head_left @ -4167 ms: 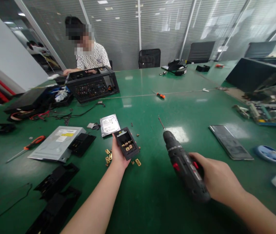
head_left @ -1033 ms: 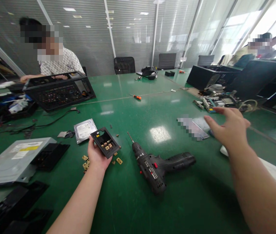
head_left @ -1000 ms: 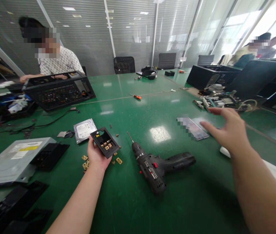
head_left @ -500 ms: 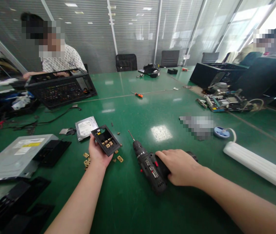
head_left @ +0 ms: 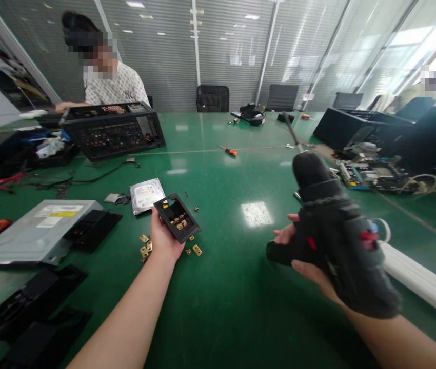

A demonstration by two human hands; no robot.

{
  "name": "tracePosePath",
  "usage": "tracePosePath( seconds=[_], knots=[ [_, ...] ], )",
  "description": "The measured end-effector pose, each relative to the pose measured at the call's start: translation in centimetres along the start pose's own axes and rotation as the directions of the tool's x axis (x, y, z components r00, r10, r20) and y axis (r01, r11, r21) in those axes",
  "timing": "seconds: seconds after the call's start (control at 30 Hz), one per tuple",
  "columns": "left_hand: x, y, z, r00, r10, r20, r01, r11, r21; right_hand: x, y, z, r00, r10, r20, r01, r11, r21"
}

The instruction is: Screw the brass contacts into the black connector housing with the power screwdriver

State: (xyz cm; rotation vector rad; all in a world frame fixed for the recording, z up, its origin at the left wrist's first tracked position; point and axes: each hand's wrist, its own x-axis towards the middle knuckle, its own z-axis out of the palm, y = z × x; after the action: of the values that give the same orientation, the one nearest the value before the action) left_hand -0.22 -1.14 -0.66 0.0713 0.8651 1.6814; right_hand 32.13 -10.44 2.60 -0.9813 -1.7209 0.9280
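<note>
My left hand (head_left: pixel 164 240) is closed on a small black plastic tray (head_left: pixel 182 234), tilted, with several small brass-coloured pieces (head_left: pixel 181 224) lying in it. Loose brass plates (head_left: pixel 197 250) lie on the table around that hand. Just behind the tray is a hard drive (head_left: pixel 146 195). My right hand (head_left: pixel 314 271) grips a black cordless drill (head_left: pixel 329 225) by its handle, raised off the table and blurred by motion. Its long bit (head_left: pixel 292 128) points up and away. Most of the right hand's fingers are hidden behind the handle.
A silver optical drive (head_left: pixel 54 225) and black plastic panels (head_left: pixel 33 292) lie at left. A person (head_left: pixel 116 84) sits behind a black computer case (head_left: pixel 116 133). An orange screwdriver (head_left: pixel 230 151) is mid-table. On the right are a circuit board (head_left: pixel 375 171) and a white power strip (head_left: pixel 425 282).
My right hand has lifted the drill off the table and turned it, bit upward, to the right. My left hand still holds the tray. The whole view has shifted slightly.
</note>
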Motion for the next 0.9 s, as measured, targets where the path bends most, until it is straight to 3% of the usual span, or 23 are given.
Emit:
tracePosePath(
  seconds=[0.1, 0.27, 0.5, 0.73, 0.9],
  knots=[
    [-0.2, 0.0, 0.3, 1.0, -0.005, 0.006, 0.004, 0.999, 0.046, -0.7, -1.0, 1.0, 0.991, 0.044, -0.128, 0.005, 0.934, 0.358],
    [-0.6, -0.1, 0.7, 0.999, -0.033, 0.013, 0.031, 0.994, 0.102, -0.7, -1.6, 1.9, 0.988, 0.144, -0.063, -0.08, 0.804, 0.59],
    [-0.8, 0.1, 0.4, 0.999, -0.033, -0.008, 0.034, 0.991, 0.128, -0.9, 0.6, 2.3, 0.979, 0.149, 0.14, -0.203, 0.782, 0.589],
    [-0.6, 0.1, 0.3, 0.999, -0.052, 0.004, 0.051, 0.989, 0.14, -1.4, 1.8, 2.3, 0.974, 0.086, 0.212, -0.178, 0.865, 0.468],
    [-0.8, 0.1, 0.3, 0.999, -0.046, 0.019, 0.042, 0.986, 0.161, -1.9, 2.6, 2.2, 0.963, 0.066, 0.261, -0.182, 0.872, 0.453]
  ],
)
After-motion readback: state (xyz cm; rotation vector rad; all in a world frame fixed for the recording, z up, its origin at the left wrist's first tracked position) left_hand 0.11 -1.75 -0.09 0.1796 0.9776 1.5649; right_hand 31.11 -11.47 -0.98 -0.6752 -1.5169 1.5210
